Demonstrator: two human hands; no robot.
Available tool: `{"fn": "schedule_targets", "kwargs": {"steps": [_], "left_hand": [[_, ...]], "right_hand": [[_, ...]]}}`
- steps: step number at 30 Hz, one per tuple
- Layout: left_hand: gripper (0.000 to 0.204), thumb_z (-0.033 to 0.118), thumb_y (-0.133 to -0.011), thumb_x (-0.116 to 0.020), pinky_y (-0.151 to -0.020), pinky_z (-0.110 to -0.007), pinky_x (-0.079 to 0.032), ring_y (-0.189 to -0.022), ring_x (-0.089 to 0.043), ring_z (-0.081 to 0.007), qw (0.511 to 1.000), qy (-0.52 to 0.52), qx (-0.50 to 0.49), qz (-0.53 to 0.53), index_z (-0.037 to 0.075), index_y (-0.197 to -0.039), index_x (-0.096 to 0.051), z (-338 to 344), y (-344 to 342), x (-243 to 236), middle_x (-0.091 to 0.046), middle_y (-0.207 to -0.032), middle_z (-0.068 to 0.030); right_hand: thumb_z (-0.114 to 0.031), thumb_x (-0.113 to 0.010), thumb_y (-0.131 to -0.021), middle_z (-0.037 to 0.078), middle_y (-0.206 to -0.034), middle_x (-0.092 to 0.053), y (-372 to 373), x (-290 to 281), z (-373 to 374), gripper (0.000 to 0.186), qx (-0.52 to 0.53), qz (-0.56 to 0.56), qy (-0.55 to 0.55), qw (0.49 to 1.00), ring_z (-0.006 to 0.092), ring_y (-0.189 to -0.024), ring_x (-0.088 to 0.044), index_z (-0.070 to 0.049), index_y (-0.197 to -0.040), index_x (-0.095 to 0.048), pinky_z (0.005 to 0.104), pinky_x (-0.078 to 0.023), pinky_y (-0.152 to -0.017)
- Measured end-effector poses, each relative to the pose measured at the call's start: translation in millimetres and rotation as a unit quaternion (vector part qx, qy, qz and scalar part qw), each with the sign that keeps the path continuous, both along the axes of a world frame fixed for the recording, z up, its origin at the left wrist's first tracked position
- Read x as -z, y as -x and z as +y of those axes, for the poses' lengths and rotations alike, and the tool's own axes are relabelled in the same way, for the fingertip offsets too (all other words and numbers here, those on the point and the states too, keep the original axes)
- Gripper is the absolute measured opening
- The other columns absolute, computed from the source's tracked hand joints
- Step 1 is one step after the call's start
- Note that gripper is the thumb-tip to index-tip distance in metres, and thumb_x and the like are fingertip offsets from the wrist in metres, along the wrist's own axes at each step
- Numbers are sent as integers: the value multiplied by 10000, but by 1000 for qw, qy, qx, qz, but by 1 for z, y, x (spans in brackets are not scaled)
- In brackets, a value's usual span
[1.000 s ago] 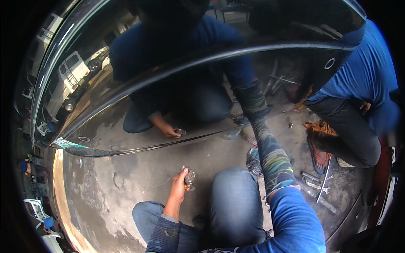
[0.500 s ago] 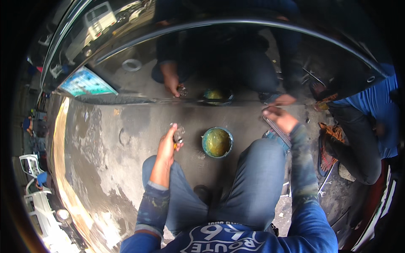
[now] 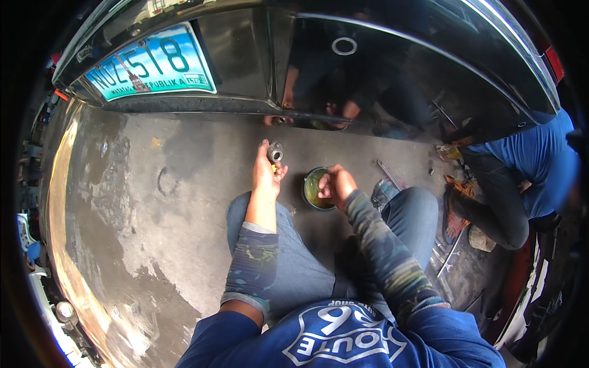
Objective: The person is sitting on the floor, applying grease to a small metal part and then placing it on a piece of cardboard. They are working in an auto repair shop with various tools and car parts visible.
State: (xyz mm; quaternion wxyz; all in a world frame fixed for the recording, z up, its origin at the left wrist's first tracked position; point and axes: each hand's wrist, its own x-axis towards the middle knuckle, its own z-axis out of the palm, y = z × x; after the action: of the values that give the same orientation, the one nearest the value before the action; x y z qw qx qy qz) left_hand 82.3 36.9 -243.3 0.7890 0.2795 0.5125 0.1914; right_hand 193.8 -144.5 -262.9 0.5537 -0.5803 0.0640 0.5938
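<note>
My left hand (image 3: 264, 175) is closed around a small round metal part (image 3: 275, 153) with a hole through its middle. Something small and yellow shows between the fingers below it. To the right, a round bowl (image 3: 305, 195) with yellow-green contents stands on the floor between my knees. Over its right side is my right hand (image 3: 339, 184), fingers curled in toward the contents. Those fingertips are partly hidden, so whether they pinch anything cannot be made out. Beside my right knee a long metal tool (image 3: 389, 174) lies against a bluish cloth (image 3: 383, 192).
Ahead stands a dark, glossy vehicle body (image 3: 239, 61) with a licence plate (image 3: 153, 64), reflecting my hands. Close on the right a person in blue (image 3: 527, 178) crouches. A wrench (image 3: 450, 257) and a wooden block (image 3: 481, 238) lie on the stained concrete floor (image 3: 184, 202).
My right hand has let go of the long metal tool by my right knee and moved left to the bowl. My left hand still holds the metal part. The view has shifted.
</note>
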Motion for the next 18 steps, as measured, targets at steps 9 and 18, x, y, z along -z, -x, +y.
{"fn": "schedule_targets", "kwargs": {"steps": [9,18], "left_hand": [[428,575,-934,-674,-813,-371,-517,-478,-367,-112,998,-10,-52,-28,160,-916,-574,11,35,-19,-421,-583,33],[432,564,-955,-653,-884,-390,-515,-475,-369,-115,998,-17,-50,-35,151,-890,-546,8,51,-30,-418,-577,28]], "right_hand": [[-261,-344,-1045,103,-756,-595,5,100,43,336,89,-3,99,991,207,-560,-559,-56,-974,-600,415,-632,-628],[-226,-424,-1061,121,-854,-649,-3,148,47,313,92,-3,160,983,287,-736,-696,-27,-1008,-659,389,-668,-613]]}}
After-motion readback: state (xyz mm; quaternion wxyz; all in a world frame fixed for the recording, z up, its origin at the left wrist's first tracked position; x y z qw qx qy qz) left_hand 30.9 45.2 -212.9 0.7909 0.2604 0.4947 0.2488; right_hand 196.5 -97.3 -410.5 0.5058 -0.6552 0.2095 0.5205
